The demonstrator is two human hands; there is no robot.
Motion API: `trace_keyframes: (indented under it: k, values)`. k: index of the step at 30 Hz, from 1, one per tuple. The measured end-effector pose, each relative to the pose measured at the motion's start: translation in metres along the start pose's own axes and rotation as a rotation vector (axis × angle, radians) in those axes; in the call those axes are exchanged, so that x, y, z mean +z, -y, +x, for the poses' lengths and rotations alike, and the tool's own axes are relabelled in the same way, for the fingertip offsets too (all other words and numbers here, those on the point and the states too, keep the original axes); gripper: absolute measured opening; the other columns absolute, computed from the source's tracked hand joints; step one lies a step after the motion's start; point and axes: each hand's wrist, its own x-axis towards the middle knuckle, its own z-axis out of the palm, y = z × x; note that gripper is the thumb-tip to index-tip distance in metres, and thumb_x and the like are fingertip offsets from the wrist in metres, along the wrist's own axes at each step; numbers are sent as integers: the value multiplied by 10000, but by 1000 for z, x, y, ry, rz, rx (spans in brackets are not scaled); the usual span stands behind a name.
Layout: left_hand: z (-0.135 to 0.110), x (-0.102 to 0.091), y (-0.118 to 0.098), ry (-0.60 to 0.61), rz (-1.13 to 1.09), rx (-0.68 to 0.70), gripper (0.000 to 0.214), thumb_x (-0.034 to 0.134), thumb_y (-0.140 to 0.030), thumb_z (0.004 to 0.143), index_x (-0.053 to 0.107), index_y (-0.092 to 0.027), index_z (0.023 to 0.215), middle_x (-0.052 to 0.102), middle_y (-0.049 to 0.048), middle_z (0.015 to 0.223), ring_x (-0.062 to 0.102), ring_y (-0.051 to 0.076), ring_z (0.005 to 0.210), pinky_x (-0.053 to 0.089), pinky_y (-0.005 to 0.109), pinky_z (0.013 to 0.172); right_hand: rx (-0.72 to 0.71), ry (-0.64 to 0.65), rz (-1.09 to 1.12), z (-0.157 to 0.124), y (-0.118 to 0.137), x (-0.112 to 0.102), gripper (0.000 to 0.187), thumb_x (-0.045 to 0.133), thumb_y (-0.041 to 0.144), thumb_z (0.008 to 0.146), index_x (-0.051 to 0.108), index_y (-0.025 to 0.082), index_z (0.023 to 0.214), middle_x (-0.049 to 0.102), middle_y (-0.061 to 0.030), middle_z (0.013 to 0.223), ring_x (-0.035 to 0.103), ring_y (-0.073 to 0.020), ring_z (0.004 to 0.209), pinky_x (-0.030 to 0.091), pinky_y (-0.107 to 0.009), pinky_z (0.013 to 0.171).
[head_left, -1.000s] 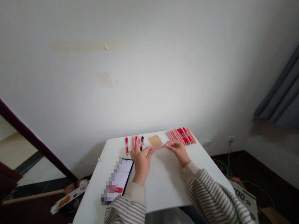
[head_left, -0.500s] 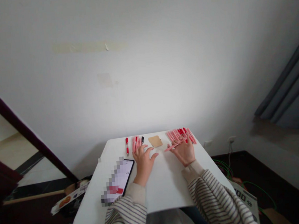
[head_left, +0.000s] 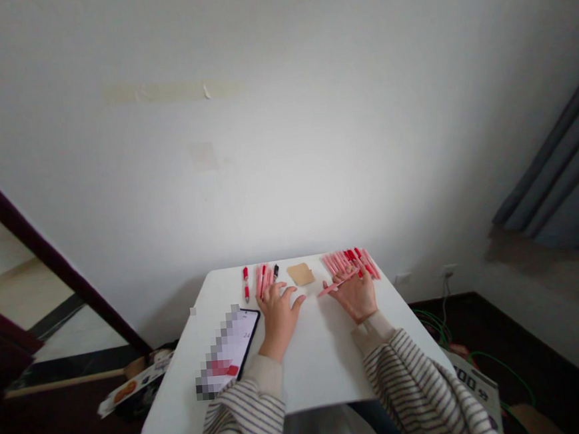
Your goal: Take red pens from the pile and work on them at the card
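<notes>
Head view: low in the middle of the frame, the right hand (head_left: pixel 358 293) pinches a slim pink pen (head_left: pixel 335 284) in closed fingers, its smooth barrel slanting down to the left just below the fanned row of pink and red pens (head_left: pixel 350 263). The left hand (head_left: pixel 277 310) lies flat, fingers spread, on the matte white table (head_left: pixel 320 355), fingertips near a smaller bunch of pens (head_left: pixel 263 276). Between the groups sits a tan card square (head_left: pixel 300 273); a glossy phone (head_left: pixel 229 347) lies lower left.

We have one view only, worn on the head. It faces forward and down over the white table (head_left: pixel 305 356), fairly far off, toward the wall (head_left: pixel 284 144).
</notes>
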Motion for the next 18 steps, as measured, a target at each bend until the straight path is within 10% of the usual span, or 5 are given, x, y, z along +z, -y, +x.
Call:
trace_keyframes:
  k: [7, 18]
  values:
    - [1, 7, -2, 105, 80, 67, 385, 445, -436, 912, 582, -354, 1262, 533, 56, 1409, 339, 339, 1378, 83, 753, 1091, -50, -38, -92, 2, -6, 0, 120, 721, 308, 769, 619, 250, 792, 598, 58, 743, 555, -113, 714, 495, -484, 961]
    - [-1, 8, -1, 157, 40, 110, 373, 401, -400, 931, 584, -353, 1253, 611, 63, 1323, 392, 339, 1338, 14, 794, 1055, -345, -179, -562, 14, -18, -12, 315, 819, 434, 639, 615, 212, 729, 610, 18, 774, 565, -134, 741, 556, -326, 743]
